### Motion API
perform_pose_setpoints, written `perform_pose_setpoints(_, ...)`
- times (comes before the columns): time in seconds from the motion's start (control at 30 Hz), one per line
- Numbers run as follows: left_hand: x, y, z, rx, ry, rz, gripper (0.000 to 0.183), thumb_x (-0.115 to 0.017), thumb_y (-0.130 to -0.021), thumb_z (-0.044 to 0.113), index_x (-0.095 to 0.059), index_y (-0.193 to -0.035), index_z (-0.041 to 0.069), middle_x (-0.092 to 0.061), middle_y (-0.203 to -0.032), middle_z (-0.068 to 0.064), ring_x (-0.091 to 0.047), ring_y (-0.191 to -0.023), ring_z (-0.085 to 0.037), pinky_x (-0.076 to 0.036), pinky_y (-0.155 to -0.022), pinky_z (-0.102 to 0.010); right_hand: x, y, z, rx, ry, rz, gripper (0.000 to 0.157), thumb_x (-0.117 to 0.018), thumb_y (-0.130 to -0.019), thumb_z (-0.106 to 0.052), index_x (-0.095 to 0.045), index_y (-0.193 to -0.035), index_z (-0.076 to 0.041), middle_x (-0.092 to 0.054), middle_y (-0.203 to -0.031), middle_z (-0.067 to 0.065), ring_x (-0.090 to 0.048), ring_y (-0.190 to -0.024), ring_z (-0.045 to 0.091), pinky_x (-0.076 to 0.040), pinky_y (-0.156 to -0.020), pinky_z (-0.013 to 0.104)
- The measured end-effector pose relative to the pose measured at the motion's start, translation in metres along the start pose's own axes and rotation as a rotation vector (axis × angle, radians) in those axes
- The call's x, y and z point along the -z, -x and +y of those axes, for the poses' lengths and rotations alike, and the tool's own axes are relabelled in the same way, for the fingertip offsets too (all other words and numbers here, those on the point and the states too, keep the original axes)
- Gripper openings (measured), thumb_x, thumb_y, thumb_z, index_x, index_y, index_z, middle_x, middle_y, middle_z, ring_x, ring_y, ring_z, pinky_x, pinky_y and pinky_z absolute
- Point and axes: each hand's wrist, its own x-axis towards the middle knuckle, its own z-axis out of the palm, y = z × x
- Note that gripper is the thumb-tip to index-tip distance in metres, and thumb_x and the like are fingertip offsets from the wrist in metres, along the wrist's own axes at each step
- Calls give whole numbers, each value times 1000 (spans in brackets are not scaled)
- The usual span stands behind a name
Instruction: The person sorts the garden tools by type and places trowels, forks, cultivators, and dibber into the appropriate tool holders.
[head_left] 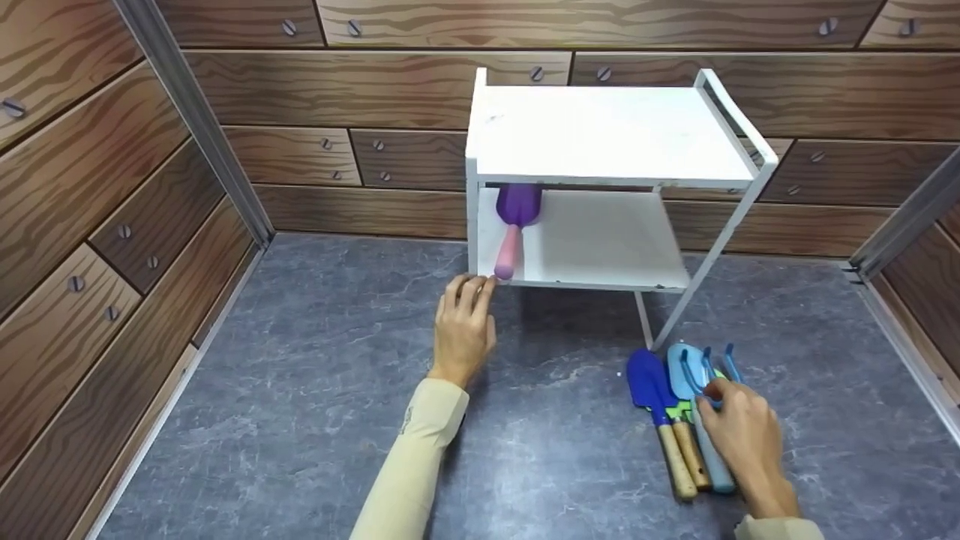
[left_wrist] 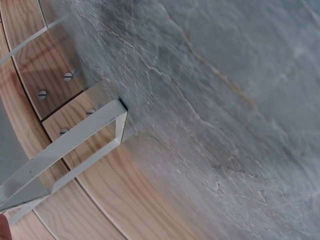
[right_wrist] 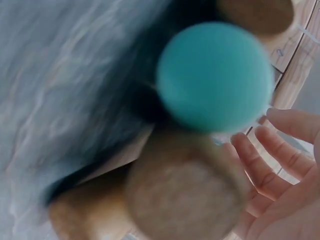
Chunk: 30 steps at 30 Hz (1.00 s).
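Note:
A hand trowel (head_left: 508,253) with a purple blade and pink handle lies on the lower shelf (head_left: 600,240) of a white two-tier rack, its handle end at the front edge. My left hand (head_left: 463,330) is just below that end, fingers extended and holding nothing. On the floor to the right lie a dark blue trowel (head_left: 649,379), a light blue-headed tool (head_left: 682,367) and a blue hand cultivator (head_left: 715,454), bunched together. Over the cultivator hovers my right hand (head_left: 742,427). The right wrist view shows its loosely bent fingers beside a round teal handle end (right_wrist: 215,75), not wrapped around it.
The rack's top shelf (head_left: 600,135) has raised side rails. Its slanted right leg (head_left: 701,262) comes down near the tool heads. Wood-patterned walls (head_left: 375,82) enclose the grey marbled floor (head_left: 315,360). Wooden handles (head_left: 679,465) lie beside the right hand.

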Motion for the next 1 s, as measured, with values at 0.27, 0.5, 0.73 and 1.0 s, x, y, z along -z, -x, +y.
perform_pose_setpoints(0.27,6,-5,-2,-14,-6,-52,52,-68,-71,0,-68,-123,0,-60,-116,-13,-55,-114,-34,-52,-90,-43,5,-2,10,-64,34,-65,15,-70,-85,-5,-69,-94,7,-67,-89,26,-63,-81,47,-49,-68,62)
perform_pose_setpoints(0.5,17,-8,-6,-45,-46,-101,46,-69,-74,5,-69,-120,2,-57,-115,-14,-55,-109,-34,-49,-79,-41,4,1,21,-89,69,-106,13,-72,-83,-4,-69,-91,7,-65,-86,23,-61,-81,47,-48,-67,62)
perform_pose_setpoints(0.73,16,-4,-4,50,-37,-60,43,-68,-75,5,-70,-118,5,-54,-116,-15,-52,-108,-34,-46,-77,-41,7,4,29,-131,66,-149,14,-70,-84,-5,-68,-92,6,-64,-89,23,-61,-83,49,-47,-68,64)
perform_pose_setpoints(1.0,13,-3,-2,129,-68,-92,44,-66,-80,9,-69,-124,9,-58,-121,-18,-53,-113,-36,-47,-83,-45,10,6,31,-189,69,-191,18,-70,-85,-7,-68,-97,6,-64,-95,25,-61,-87,50,-47,-71,65)
